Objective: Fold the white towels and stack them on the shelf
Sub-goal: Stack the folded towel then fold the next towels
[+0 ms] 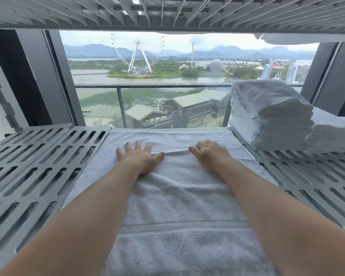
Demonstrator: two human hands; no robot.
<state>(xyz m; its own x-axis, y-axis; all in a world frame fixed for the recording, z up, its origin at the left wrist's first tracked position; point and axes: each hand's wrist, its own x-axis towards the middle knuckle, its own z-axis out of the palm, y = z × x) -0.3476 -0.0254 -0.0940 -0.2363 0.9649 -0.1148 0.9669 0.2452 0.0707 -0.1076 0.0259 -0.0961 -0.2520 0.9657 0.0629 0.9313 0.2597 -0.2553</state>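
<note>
A white towel (177, 206) lies spread lengthwise down the middle of the grey slatted shelf (38, 166), with a fold edge running across it near my fingers. My left hand (139, 156) presses flat on the towel, fingers spread. My right hand (209, 154) also rests palm down on it, just right of the left, fingers together. Neither hand grips anything. A stack of folded white towels (271, 114) stands on the shelf at the right, apart from both hands.
Another slatted shelf (167, 10) hangs close overhead, with a white towel edge (287, 39) drooping at its right. Behind the shelf is a large window (147, 76) with dark frames. More folded white cloth (335, 134) lies right of the stack.
</note>
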